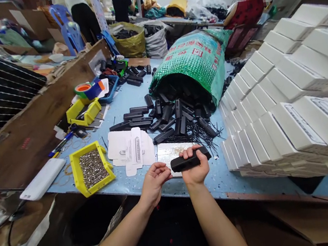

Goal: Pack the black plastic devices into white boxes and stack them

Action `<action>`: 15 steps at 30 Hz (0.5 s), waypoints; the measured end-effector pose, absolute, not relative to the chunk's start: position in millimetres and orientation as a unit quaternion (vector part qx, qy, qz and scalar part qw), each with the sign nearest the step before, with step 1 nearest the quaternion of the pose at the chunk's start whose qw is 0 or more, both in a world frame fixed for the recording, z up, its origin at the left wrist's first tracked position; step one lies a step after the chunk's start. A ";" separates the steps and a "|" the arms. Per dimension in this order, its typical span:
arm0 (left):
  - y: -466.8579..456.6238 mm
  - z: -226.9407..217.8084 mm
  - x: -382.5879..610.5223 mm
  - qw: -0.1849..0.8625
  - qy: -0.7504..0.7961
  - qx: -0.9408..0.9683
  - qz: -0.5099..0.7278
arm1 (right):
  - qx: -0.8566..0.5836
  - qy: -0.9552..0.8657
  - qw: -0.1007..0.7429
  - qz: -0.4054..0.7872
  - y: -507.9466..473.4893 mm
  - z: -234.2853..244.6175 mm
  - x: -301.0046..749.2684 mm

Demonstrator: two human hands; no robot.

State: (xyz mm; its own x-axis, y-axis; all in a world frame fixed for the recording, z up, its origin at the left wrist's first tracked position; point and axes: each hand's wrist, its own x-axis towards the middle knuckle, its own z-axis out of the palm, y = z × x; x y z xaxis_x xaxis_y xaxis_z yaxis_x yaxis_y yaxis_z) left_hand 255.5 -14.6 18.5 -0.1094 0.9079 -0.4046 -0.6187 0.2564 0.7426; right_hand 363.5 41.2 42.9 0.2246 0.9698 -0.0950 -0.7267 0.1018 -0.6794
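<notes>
Right hand: gripping black casing | left hand: pinched beside it, contents unclear

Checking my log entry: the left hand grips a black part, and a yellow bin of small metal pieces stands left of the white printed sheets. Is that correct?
Not quite: the head view shows the right hand gripping the black part. The yellow bin of small metal pieces does stand left of the white printed sheets.

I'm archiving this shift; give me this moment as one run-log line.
right hand: gripping black oblong casing | left hand: curled near casing's end, contents unclear | nearby: yellow plastic bin holding small shiny metal pieces
</notes>
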 end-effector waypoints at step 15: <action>-18.7 7.9 262.3 0.589 0.454 0.274 0.610 | -0.295 -0.178 0.699 0.626 42.3 46.2 368.7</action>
